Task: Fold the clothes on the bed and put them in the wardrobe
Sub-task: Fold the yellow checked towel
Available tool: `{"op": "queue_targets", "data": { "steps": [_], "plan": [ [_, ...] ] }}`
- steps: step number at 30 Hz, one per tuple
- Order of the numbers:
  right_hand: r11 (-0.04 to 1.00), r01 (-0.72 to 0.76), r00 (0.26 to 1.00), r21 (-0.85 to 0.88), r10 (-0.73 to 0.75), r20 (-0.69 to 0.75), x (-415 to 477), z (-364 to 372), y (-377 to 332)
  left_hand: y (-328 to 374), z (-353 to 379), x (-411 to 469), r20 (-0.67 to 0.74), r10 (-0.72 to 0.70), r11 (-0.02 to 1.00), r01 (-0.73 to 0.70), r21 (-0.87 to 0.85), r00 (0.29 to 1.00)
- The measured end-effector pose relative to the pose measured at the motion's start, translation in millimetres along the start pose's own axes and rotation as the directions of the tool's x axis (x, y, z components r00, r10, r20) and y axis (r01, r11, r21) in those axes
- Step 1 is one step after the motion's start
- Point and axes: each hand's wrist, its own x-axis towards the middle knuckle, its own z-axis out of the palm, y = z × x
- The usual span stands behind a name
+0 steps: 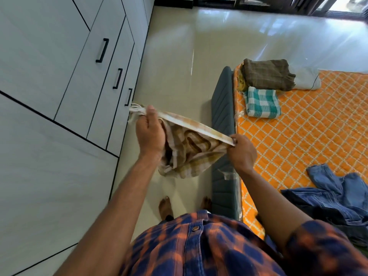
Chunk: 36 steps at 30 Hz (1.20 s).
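**Item:** checked towel [189, 154], beige and brown, fringed at one end.

**Location:** centre of frame, held in the air over the floor, between the wardrobe [59, 86] at left and the bed [298, 136] at right.

**Hold:** left hand [150, 132] grips the fringed end with its fingers curled round the edge. Right hand [242, 151] pinches the opposite end. The top edge is taut between them and the rest sags in loose folds.

**Handling (judged):** light, soft and limp, not fragile; it droops wherever unsupported. Best taken at the two corners of one edge.

**Also on the bed:**
- Upper right: folded teal-check cloth [261, 102]
- Upper right: folded brown garment [266, 74]
- Lower right: unfolded denim [334, 196]
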Motion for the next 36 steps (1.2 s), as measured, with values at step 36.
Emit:
{"op": "queue_targets", "data": {
  "steps": [36],
  "plan": [
    [-0.116,-0.593,0.485,0.797,0.738,0.469,77,-33,-30,-37,-165,137,-0.54,-0.567,0.819,0.363,-0.444,0.622]
  ]
}}
